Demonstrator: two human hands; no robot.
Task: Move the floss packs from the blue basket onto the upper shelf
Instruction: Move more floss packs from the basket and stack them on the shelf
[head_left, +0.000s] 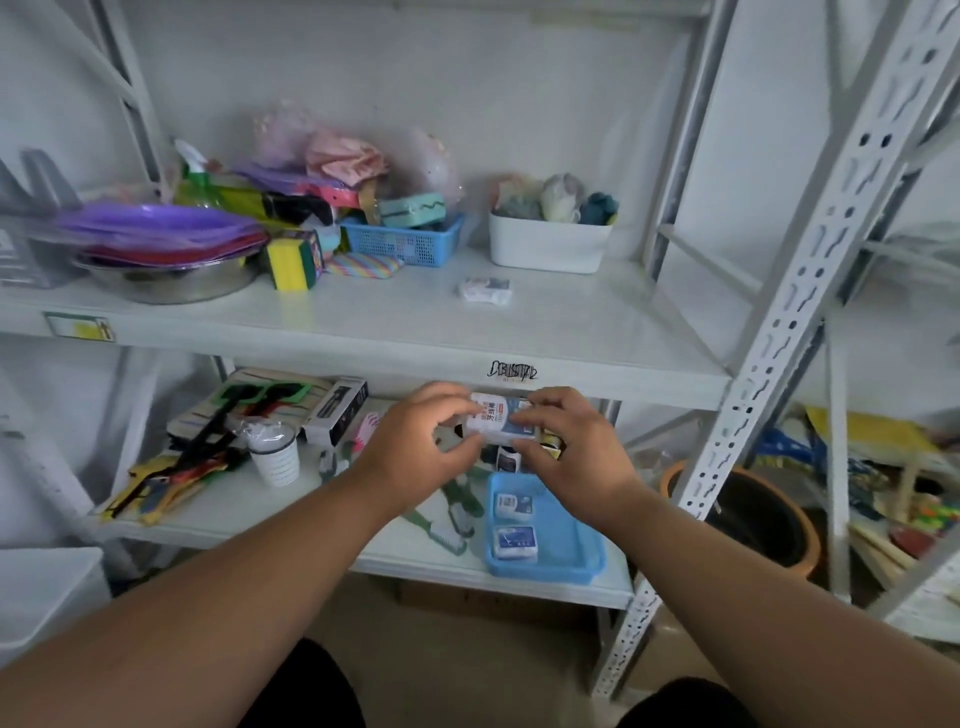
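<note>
White-and-blue floss pack sits pinched in the grip of both the left hand and right hand, above the blue basket holding two more packs; another pack lies on the upper shelf.

forearms: bare, no sleeves | hands: bare, no rings or watch | legs: dark clothing
</note>
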